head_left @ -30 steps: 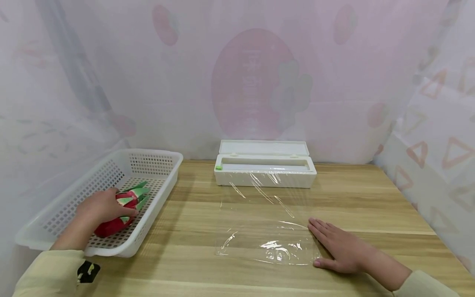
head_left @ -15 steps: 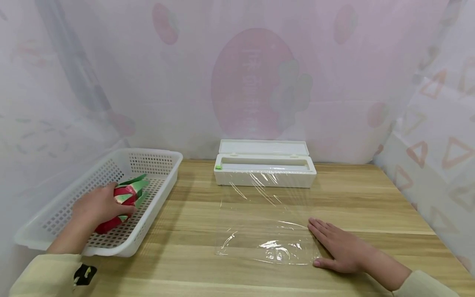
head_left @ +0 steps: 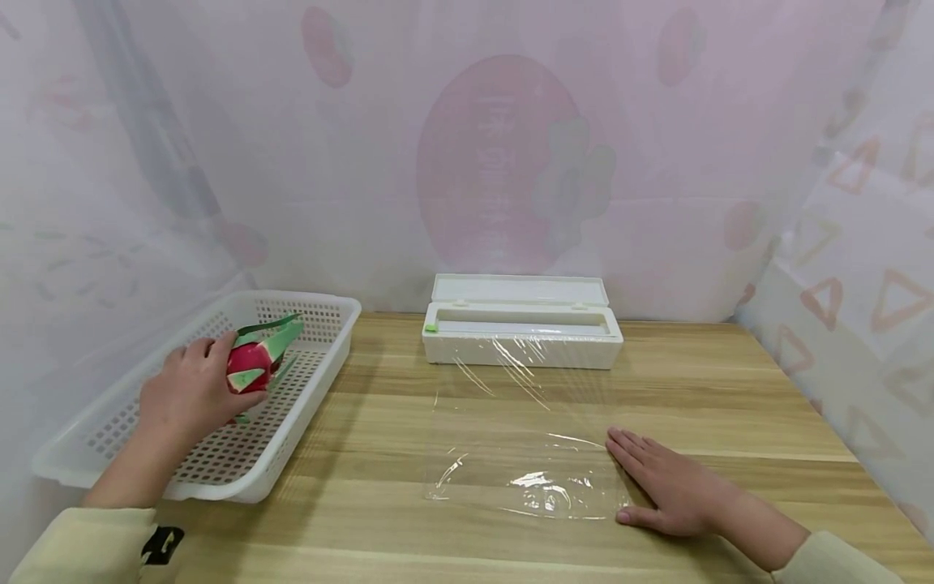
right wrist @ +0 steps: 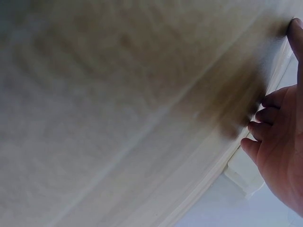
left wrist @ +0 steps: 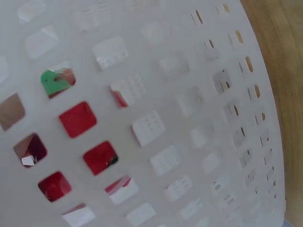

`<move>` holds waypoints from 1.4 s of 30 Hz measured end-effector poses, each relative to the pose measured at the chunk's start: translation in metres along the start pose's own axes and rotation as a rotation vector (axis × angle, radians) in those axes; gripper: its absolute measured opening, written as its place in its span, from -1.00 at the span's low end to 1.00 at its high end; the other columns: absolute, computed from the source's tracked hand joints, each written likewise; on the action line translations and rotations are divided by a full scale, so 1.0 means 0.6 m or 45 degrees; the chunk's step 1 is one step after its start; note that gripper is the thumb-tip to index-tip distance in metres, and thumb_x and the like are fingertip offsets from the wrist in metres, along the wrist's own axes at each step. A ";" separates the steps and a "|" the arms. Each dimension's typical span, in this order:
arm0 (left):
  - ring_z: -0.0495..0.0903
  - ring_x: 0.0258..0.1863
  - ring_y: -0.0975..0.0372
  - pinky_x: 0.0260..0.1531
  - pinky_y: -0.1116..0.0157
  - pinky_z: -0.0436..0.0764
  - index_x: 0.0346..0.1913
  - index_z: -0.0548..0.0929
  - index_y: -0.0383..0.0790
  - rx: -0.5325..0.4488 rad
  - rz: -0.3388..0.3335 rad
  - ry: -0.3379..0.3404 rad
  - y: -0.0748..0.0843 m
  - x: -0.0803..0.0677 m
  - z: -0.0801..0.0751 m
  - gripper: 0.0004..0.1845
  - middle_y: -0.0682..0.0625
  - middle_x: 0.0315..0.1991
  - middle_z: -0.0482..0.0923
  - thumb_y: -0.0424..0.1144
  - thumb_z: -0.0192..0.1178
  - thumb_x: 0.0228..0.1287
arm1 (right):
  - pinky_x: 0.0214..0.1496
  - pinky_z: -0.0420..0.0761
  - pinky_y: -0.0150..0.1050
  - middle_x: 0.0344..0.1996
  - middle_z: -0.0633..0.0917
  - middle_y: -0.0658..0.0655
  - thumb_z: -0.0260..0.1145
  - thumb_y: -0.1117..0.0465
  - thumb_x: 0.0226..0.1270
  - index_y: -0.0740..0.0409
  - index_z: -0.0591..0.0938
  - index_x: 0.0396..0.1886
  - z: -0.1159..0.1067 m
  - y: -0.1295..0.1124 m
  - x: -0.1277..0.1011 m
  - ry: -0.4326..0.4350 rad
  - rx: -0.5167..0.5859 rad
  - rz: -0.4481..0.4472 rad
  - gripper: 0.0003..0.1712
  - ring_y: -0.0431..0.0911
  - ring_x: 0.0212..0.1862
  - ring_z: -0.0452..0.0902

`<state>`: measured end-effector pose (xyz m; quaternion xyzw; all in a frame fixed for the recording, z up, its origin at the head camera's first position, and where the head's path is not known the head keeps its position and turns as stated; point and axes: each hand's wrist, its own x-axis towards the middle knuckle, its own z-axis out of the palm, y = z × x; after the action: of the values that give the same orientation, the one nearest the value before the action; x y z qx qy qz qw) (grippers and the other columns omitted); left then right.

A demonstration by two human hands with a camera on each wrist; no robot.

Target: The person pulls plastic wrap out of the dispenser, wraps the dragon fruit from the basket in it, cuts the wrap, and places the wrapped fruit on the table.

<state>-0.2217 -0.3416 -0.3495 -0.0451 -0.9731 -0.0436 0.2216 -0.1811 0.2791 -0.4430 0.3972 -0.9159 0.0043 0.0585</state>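
Observation:
Over the white perforated basket [head_left: 312, 410], my left hand [head_left: 188, 389] grips a red dragon fruit [head_left: 248, 362] with green leaf tips, thumb on its near side and fingers over the far side. The palm hides part of the fruit. Through the holes of the basket wall [left wrist: 142, 106], the left wrist view shows patches of red and green. My right hand [head_left: 674, 495] lies flat with fingers straight, fingertips and thumb at the right edge of a clear sheet of cling film [head_left: 540, 483]. In the right wrist view, the right hand [right wrist: 279, 142] appears at the right border, close along the tabletop.
A white cling film dispenser [head_left: 520, 289] stands at the back centre with its lid raised. From its front edge the film runs down onto the wooden table [head_left: 730, 389]. A small green piece [head_left: 431, 328] sits at the dispenser's left end. A printed pale curtain surrounds the table.
My left hand has raised the dragon fruit and shifted it toward the back of the basket, the leafy end tilting up. The right hand and the film have stayed put.

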 end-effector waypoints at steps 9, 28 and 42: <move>0.31 -0.08 -0.31 -0.53 -0.27 0.54 0.26 0.32 -0.36 0.107 0.165 0.236 0.007 0.004 -0.001 0.05 -0.42 -0.02 0.36 -0.08 0.63 -0.37 | 0.26 0.35 0.11 0.38 0.29 0.36 0.08 -0.38 0.33 0.41 0.27 0.40 -0.001 0.001 -0.001 -0.033 0.030 -0.005 0.02 0.22 0.36 0.24; 0.38 -0.10 -0.37 -0.50 -0.22 0.57 0.22 0.41 -0.38 0.378 0.568 0.613 -0.001 0.017 -0.004 0.03 -0.49 0.02 0.40 -0.10 0.59 -0.49 | 0.31 0.30 0.02 0.40 0.28 0.32 0.07 -0.40 0.32 0.37 0.26 0.41 0.001 0.001 -0.002 -0.031 0.038 0.021 0.02 0.19 0.37 0.22; 0.37 -0.09 -0.40 -0.51 -0.24 0.54 0.24 0.40 -0.37 0.335 0.628 0.653 0.010 0.020 -0.013 -0.25 -0.49 0.03 0.39 0.20 -0.27 0.29 | 0.42 -0.18 -0.39 0.40 0.28 0.32 0.07 -0.40 0.32 0.37 0.27 0.41 0.003 0.006 0.000 -0.017 0.026 0.024 0.03 0.17 0.38 0.22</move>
<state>-0.2286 -0.3356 -0.3371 -0.2366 -0.8432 0.1265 0.4659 -0.1839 0.2817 -0.4448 0.3891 -0.9198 0.0114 0.0482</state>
